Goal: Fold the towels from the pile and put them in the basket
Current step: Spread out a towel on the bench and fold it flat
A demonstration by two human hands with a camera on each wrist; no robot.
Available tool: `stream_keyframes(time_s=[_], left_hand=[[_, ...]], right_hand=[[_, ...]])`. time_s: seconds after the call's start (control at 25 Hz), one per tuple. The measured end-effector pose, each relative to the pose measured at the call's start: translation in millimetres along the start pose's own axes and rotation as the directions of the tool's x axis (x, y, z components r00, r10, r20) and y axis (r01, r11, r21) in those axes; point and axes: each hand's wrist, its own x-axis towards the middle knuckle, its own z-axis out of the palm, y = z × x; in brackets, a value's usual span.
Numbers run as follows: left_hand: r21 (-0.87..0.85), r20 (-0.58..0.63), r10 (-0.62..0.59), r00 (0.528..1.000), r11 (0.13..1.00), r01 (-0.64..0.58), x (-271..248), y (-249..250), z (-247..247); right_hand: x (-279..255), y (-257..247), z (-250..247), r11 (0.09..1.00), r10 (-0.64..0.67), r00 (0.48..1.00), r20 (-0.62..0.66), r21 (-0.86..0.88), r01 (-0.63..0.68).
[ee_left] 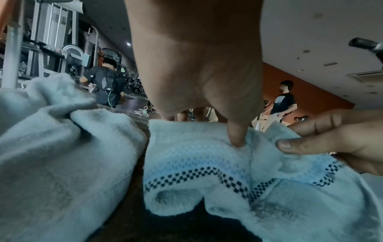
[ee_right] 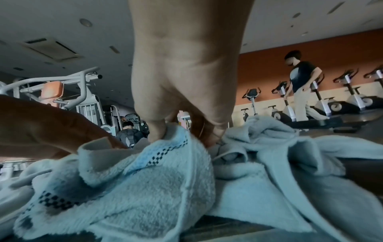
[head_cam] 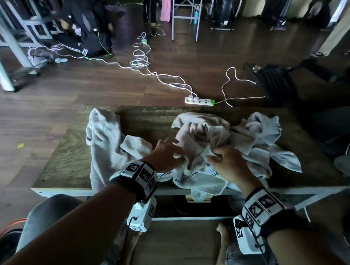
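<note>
Pinching with the right grip (head_cam: 227, 161) (ee_right: 182, 81): thumb and fingers closed on a raised fold of the towel with the checked band (head_cam: 200, 181) (ee_right: 145, 180). Pinching with the left grip (head_cam: 167, 154) (ee_left: 196, 73) too: thumb tip pushed into the same towel (ee_left: 207, 163) just beside the right grip (ee_left: 331, 135), other fingers tucked behind the fold. Both grips close together, near the front middle of the surface (head_cam: 68, 157).

On that towel, a row of small black and white squares next to a light blue woven strip. No words to read on it. Front edge of it hanging over the near edge of the surface.

Right behind the grips, touching that towel, the pile of towels (head_cam: 206, 129), all crumpled, spreading to the right. To the left, one more pale towel (head_cam: 103, 141), long and rumpled, with its end hanging over the near edge as well.

On both wrist bands (head_cam: 138, 174), black and white square marks, not letters.

Bare wood at the left side of the surface and along the far edge between the left towel and the pile.

Past the far edge, on the dark floor (head_cam: 51, 107), a white power strip (head_cam: 199, 101) with a green end, and a long white cable (head_cam: 141, 58) in loops. Further back on the left, a black bag with three white stripes (head_cam: 83, 51).
</note>
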Motion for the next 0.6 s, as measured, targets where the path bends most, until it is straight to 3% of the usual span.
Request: stream_keyframes(time_s=[0.12, 0.2, 0.28, 0.4, 0.48, 0.6], left_hand=[[0.009, 0.131, -0.032, 0.991, 0.999, 0.031, 14, -3, 9], [-0.064, 0.115, 0.073, 0.991, 0.996, -0.066, 19, 1, 11], [-0.105, -0.004, 0.204, 0.979, 0.973, -0.204, 21, 6, 5], [-0.191, -0.165, 0.158, 0.974, 0.963, -0.189, 31, 13, -43], [-0.222, -0.305, 0.150, 0.940, 0.949, -0.223, 47, 18, -97], [-0.099, -0.507, 0.136, 0.851, 0.972, -0.215, 80, 25, -185]], right_hand=[[7, -4, 8, 0.995, 0.014, 1.000, 0.010, -0.096, -0.013], [9, -5, 7, 0.999, 0.021, 1.000, 0.015, -0.029, -0.021], [10, -11, -2, 0.988, 0.026, 1.000, 0.003, 0.155, -0.026], [29, -41, -36, 0.925, -0.022, 0.998, -0.051, 0.378, 0.040], [64, -69, -67, 0.908, -0.080, 0.987, -0.138, 0.399, 0.129], [143, -113, -103, 0.901, -0.136, 0.961, -0.240, 0.374, 0.221]])
